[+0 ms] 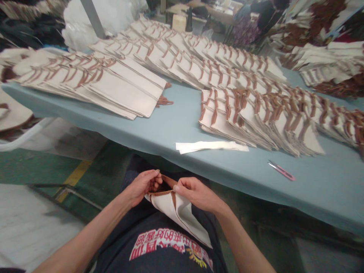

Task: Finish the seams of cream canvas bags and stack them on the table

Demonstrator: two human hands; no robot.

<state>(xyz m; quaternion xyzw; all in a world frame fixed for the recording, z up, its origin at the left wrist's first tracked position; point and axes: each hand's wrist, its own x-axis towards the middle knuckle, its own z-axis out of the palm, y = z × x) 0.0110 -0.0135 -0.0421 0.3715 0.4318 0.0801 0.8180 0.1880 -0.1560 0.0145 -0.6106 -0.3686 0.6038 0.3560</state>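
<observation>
My left hand [143, 185] and my right hand [196, 193] both pinch the top edge of a cream fabric piece with brown trim [179, 212]. The piece hangs down over my lap, below the near edge of the blue table [159, 129]. My fingers are closed on the brown-trimmed opening, one hand at each side of it. A folded cream strip [210, 146] lies on the table just beyond my hands.
Several long fanned rows of the same cream and brown pieces [256, 113] cover the table. Another stack [93, 83] lies at the left. Pink thread snips [281, 170] rest at the right. More fabric is piled at the far right [327, 60].
</observation>
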